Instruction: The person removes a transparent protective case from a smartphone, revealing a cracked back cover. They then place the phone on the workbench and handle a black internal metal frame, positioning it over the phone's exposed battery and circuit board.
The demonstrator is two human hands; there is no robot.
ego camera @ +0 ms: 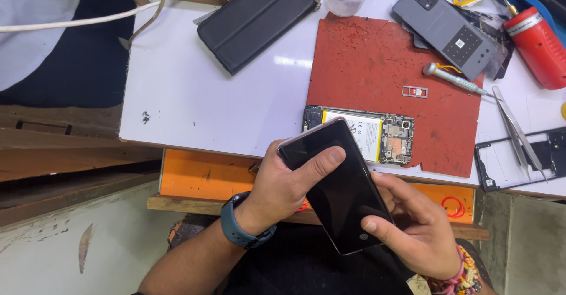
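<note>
White workbench seen from above, w/ a worn red mat laid toward its right half. Both hands hold a dark smartphone, screen up, just off the bench's near edge, above the person's lap.

Left hand, w/ a blue wristband, wraps the phone's upper end from the left; thumb lies flat across the glass, fingers curl underneath. Right hand, w/ beaded bracelets at the wrist, cups the lower end from the right, thumb pressed near the bottom corner of the screen. Both grips are closed on the phone, wrists angled inward toward each other.

On the mat's near edge lies an opened phone body, battery & circuit board exposed, touching nothing else. Farther back: grey back cover, small screwdriver, SIM tray. Tweezers & a black frame sit at the right edge; black wallet case at the far edge.

Risk, as a judgement: phone hangs over open space, not the bench, so a slipped grip could drop it. Thumb pressure on the glass could also flex or crack it.
</note>
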